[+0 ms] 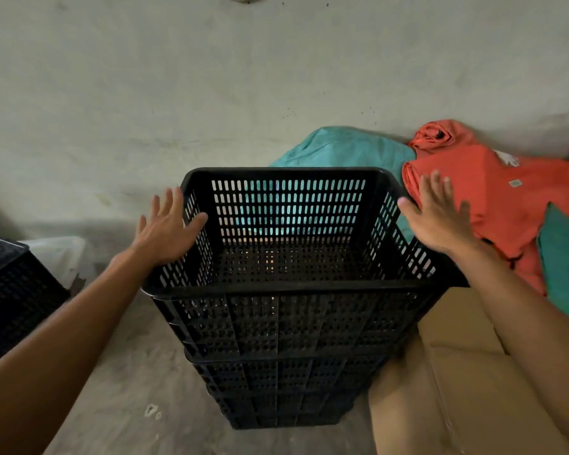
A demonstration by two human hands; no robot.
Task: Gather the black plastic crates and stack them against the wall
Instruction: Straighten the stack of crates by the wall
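By wall (112,93): perhaps four stacked crates (286,323).

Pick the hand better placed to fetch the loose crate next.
Left. The left hand is open beside the stack, and the loose crate sits on the floor on that same side. The right hand, also open, is over by the orange cloth, with the stack between.

Both hands spread open, L grip (165,229) & R grip (439,218) flanking top crate (289,287) of stack.
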